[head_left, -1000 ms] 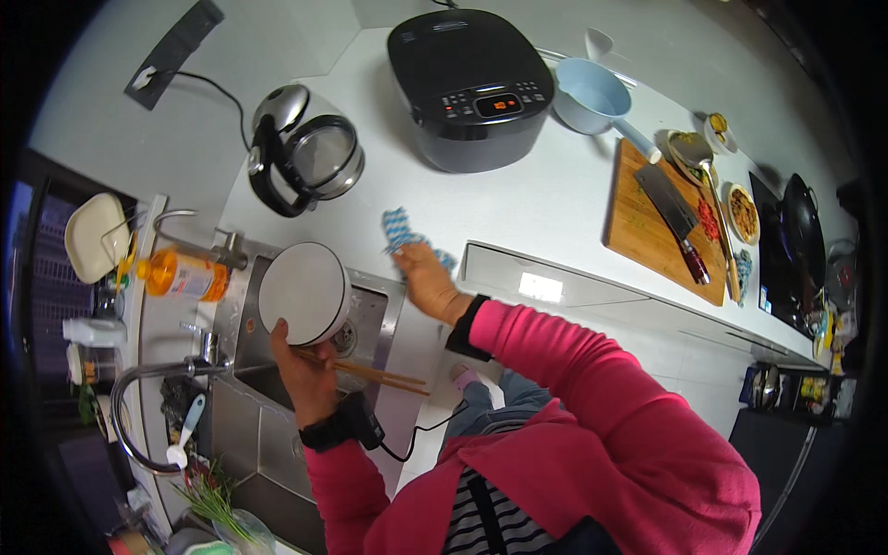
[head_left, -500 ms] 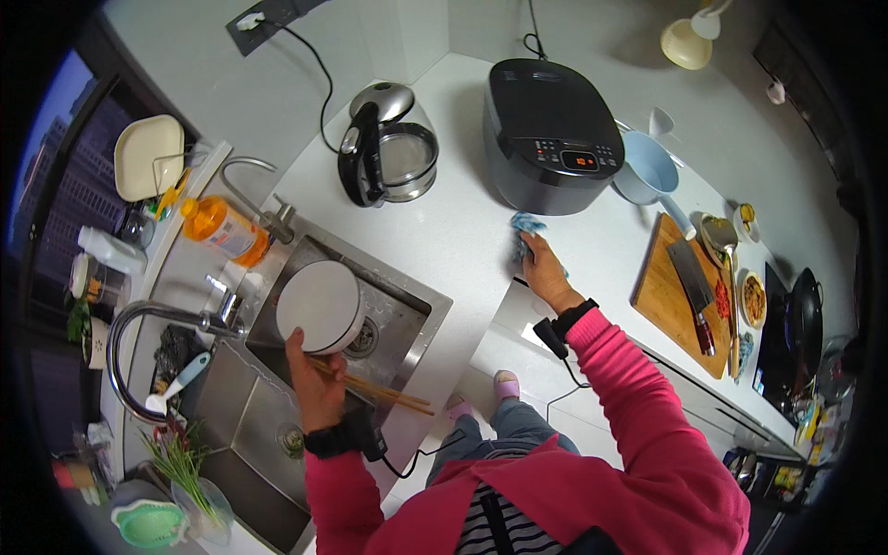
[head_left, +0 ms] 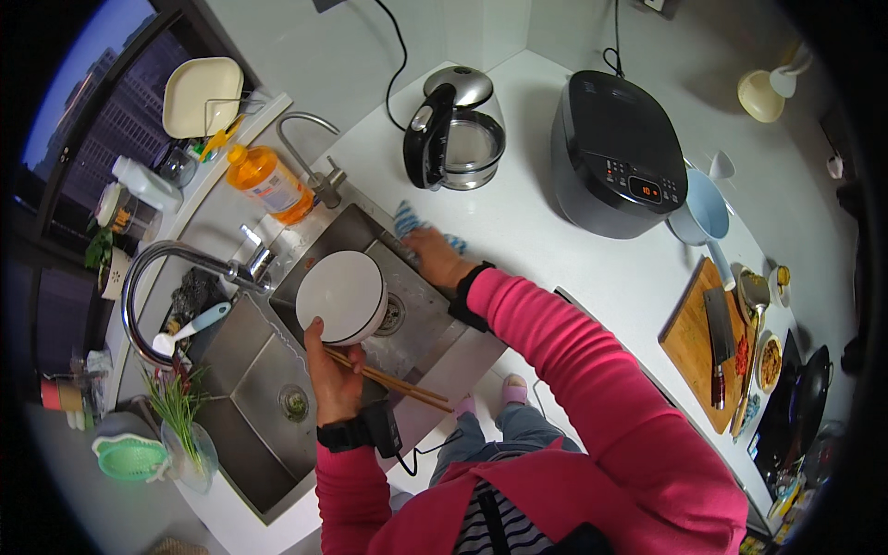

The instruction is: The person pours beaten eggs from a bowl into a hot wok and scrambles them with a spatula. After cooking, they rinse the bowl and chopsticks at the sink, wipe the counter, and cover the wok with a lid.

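Over the right basin of the steel sink [head_left: 421,347], my left hand [head_left: 335,375] is closed on a white bowl [head_left: 340,294], its thumb over the rim. A pair of wooden chopsticks [head_left: 407,386] is gripped under the bowl in the same hand, pointing right. My right hand [head_left: 437,257] presses a blue-and-white checked cloth [head_left: 410,220] onto the counter by the sink's back right edge. The cloth sticks out on both sides of the fingers, which are closed on it.
Behind the cloth stands a glass kettle [head_left: 474,139], with a black rice cooker [head_left: 620,148] farther right. A blue saucepan [head_left: 700,208] and a cutting board [head_left: 694,338] bearing a cleaver [head_left: 719,324] lie at the right. An orange bottle [head_left: 270,185] and curved tap [head_left: 148,277] border the sink.
My right hand has swept the cloth leftward along the counter, from in front of the rice cooker to the sink's edge. The bowl and chopsticks remain in my left hand. The view has shifted.
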A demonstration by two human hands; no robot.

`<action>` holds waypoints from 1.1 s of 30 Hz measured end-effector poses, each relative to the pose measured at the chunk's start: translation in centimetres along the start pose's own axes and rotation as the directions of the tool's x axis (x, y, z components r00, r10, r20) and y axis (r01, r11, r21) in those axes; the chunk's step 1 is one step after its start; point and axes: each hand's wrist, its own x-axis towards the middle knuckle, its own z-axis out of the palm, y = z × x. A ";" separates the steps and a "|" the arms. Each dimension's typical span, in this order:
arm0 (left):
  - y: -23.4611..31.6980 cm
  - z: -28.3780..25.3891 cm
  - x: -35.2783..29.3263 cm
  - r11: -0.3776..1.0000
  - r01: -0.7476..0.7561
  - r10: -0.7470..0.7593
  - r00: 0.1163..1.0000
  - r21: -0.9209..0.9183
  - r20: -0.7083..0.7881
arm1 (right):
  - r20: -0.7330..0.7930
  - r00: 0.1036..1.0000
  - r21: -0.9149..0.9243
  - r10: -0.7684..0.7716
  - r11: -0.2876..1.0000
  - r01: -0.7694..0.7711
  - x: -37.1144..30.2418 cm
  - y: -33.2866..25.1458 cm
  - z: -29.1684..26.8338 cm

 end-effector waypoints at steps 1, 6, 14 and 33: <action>0.1 -0.2 -0.2 1.000 0.004 -0.004 1.000 -0.008 -0.013 | 0.029 1.000 0.165 -0.007 0.986 0.002 0.3 -1.2 0.5; 0.5 -1.9 -1.2 1.000 -0.011 0.010 1.000 -0.029 -0.028 | -0.056 0.997 0.583 -0.052 0.809 0.075 -3.0 -1.6 -4.5; 0.5 -3.5 -1.1 0.998 -0.015 0.014 1.000 -0.061 -0.015 | -0.242 0.966 -0.251 0.089 0.956 -0.151 -17.6 0.3 -5.6; 3.9 -7.3 -3.0 0.998 0.020 -0.025 0.998 -0.067 -0.064 | 0.251 0.962 0.308 -0.107 0.951 0.025 -16.0 -15.3 4.3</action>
